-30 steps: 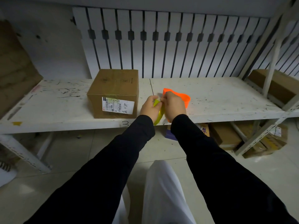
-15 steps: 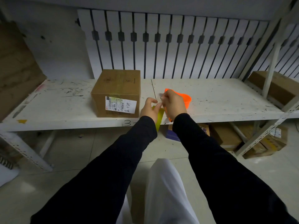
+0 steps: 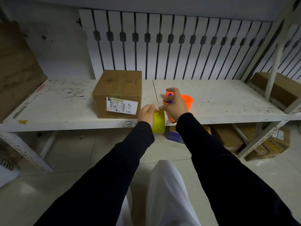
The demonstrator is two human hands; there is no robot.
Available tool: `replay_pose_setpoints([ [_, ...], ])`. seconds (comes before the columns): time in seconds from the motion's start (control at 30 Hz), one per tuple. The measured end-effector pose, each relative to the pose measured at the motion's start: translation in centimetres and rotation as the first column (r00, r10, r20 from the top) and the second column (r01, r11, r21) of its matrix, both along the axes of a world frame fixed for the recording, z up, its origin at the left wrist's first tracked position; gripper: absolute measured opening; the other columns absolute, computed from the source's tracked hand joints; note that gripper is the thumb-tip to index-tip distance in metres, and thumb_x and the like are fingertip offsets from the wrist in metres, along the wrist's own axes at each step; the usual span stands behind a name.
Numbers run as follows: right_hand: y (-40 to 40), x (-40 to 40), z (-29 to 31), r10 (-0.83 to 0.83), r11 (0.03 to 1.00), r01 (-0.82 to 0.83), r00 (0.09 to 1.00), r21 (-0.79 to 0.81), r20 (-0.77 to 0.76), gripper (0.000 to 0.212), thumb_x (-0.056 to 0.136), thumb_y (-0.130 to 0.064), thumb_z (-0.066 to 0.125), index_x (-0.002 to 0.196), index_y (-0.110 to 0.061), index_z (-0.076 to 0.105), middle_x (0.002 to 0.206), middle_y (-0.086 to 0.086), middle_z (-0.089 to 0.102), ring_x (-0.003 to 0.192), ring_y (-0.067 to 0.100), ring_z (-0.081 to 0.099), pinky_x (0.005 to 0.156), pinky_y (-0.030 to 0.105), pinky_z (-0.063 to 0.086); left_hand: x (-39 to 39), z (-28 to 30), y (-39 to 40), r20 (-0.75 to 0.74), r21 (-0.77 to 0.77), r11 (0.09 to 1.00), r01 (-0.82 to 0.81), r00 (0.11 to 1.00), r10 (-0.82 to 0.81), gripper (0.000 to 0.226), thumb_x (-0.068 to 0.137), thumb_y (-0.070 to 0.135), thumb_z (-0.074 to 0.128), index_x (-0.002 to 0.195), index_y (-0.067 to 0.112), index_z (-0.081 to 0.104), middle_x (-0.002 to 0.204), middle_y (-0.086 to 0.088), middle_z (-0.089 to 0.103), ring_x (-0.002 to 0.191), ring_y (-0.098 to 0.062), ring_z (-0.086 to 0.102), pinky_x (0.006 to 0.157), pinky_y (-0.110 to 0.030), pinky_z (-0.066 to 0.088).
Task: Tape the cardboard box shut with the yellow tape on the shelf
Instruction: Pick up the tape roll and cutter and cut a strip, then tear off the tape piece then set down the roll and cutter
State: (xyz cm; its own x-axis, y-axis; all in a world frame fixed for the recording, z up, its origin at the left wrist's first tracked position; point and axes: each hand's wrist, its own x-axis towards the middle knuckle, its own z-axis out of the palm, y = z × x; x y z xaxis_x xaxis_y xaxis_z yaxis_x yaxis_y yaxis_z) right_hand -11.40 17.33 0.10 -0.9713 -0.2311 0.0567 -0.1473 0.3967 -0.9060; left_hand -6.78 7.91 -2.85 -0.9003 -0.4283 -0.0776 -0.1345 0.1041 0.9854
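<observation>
The cardboard box [image 3: 118,93] stands closed on the white shelf [image 3: 65,108], with a white label on its near face and a faint yellowish strip across its top. My left hand [image 3: 146,114] grips the yellow tape roll [image 3: 159,122] just in front of the shelf edge, right of the box. My right hand [image 3: 176,106] is beside it, closed around an orange tool [image 3: 169,97] with a purple part. Its thumb and forefinger pinch at the top of the roll. An orange cup-shaped piece [image 3: 187,101] shows behind that hand. I cannot tell whether it belongs to the tool.
A second cardboard box [image 3: 280,88] sits on the shelf at the far right behind an upright post [image 3: 275,62]. Several boxes [image 3: 228,136] lie on the floor under the shelf. A large brown cardboard sheet [image 3: 16,70] leans at the left. A slatted panel backs the shelf.
My left hand has dropped a little and turned the roll so its broad yellow band faces me. My right hand has lifted slightly, and the orange tool now shows in its grip.
</observation>
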Motion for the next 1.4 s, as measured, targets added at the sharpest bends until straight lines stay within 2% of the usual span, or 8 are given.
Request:
replay_pose_setpoints([
  [0.2, 0.2, 0.7, -0.4, -0.002, 0.943, 0.045, 0.992, -0.329, 0.129, 0.034, 0.083, 0.008, 0.058, 0.102, -0.011, 0.037, 0.075, 0.011, 0.062, 0.071, 0.022, 0.065, 0.086, 0.034, 0.053, 0.0, 0.2, -0.4, -0.029, -0.122, 0.991, -0.051, 0.998, 0.048, 0.031, 0.1, 0.023, 0.033, 0.092, 0.007, 0.058, 0.092, -0.012, 0.052, 0.091, -0.026, 0.048, 0.077, -0.024, 0.031],
  [0.4, -0.2, 0.7, -0.4, -0.042, 0.924, 0.086, 0.991, -0.373, 0.124, 0.029, 0.086, 0.008, 0.052, 0.1, -0.012, 0.036, 0.072, 0.008, 0.062, 0.065, 0.019, 0.065, 0.078, 0.027, 0.052, 0.3, 0.2, -0.4, 0.042, -0.185, 0.98, -0.08, 0.995, 0.089, 0.035, 0.099, 0.026, 0.038, 0.12, 0.009, 0.061, 0.111, -0.014, 0.045, 0.112, -0.032, 0.052, 0.096, -0.028, 0.039],
  [0.6, -0.3, 0.5, -0.9, -0.112, 0.944, 0.127, 0.991, -0.304, 0.069, 0.033, 0.084, 0.006, 0.057, 0.097, -0.013, 0.034, 0.087, 0.015, 0.061, 0.077, 0.022, 0.065, 0.067, 0.012, 0.049, 0.4, 1.1, -1.1, 0.02, 0.074, 0.994, -0.078, 0.997, 0.077, 0.029, 0.089, 0.014, 0.06, 0.115, 0.002, 0.065, 0.123, -0.014, 0.064, 0.118, -0.028, 0.056, 0.105, -0.03, 0.04],
  [0.77, -0.3, 0.4, -1.0, -0.159, 0.962, 0.162, 0.987, -0.221, 0.034, 0.04, 0.077, 0.0, 0.068, 0.072, -0.025, 0.037, 0.099, 0.016, 0.06, 0.108, 0.033, 0.06, 0.093, 0.04, 0.049, 0.1, 1.4, -1.5, 0.104, 0.334, 0.934, -0.13, 0.989, 0.101, 0.037, 0.08, 0.024, 0.071, 0.109, 0.002, 0.066, 0.112, -0.016, 0.066, 0.111, -0.033, 0.058, 0.098, -0.054, 0.048],
  [0.87, -0.4, 0.5, -0.9, -0.145, 0.972, 0.144, 0.989, -0.184, 0.006, 0.026, 0.079, -0.002, 0.066, 0.07, -0.02, 0.05, 0.1, 0.013, 0.064, 0.113, 0.027, 0.058, 0.09, 0.029, 0.049, -0.3, 1.6, -1.5, 0.126, 0.351, 0.927, -0.13, 0.988, 0.091, 0.021, 0.083, 0.021, 0.067, 0.097, 0.005, 0.068, 0.096, -0.01, 0.063, 0.097, -0.024, 0.055, 0.095, -0.055, 0.05],
  [0.97, -0.4, 0.8, -0.9, -0.131, 0.977, 0.137, 0.99, -0.166, 0.046, 0.006, 0.082, -0.004, 0.064, 0.085, -0.009, 0.066, 0.102, 0.012, 0.068, 0.107, 0.025, 0.06, 0.097, 0.034, 0.047, -0.1, 1.9, -1.3, 0.136, 0.301, 0.943, -0.141, 0.985, 0.104, 0.014, 0.085, 0.018, 0.064, 0.074, 0.01, 0.067, 0.096, -0.01, 0.066, 0.093, -0.02, 0.053, 0.099, -0.05, 0.048],
  [1.1, -0.5, 1.2, -0.9, -0.088, 0.986, 0.098, 0.993, -0.135, 0.082, 0.018, 0.082, -0.005, 0.066, 0.1, -0.003, 0.067, 0.097, 0.009, 0.066, 0.087, 0.015, 0.059, 0.088, 0.028, 0.048, 0.2, 2.0, -1.1, 0.12, 0.164, 0.968, -0.19, 0.978, 0.171, 0.021, 0.085, 0.02, 0.061, 0.088, 0.002, 0.073, 0.105, -0.013, 0.07, 0.101, -0.028, 0.059, 0.1, -0.045, 0.047],
  [1.4, -1.0, 1.3, -1.2, -0.126, 0.99, 0.125, 0.992, -0.067, -0.002, 0.014, 0.081, -0.003, 0.066, 0.094, 0.002, 0.07, 0.103, 0.018, 0.07, 0.091, 0.018, 0.057, 0.092, 0.03, 0.047, 0.1, 2.0, -1.3, 0.102, -0.113, 0.981, -0.158, 0.98, 0.17, 0.033, 0.089, 0.028, 0.056, 0.093, 0.0, 0.072, 0.116, -0.016, 0.066, 0.111, -0.03, 0.056, 0.095, -0.033, 0.042],
])
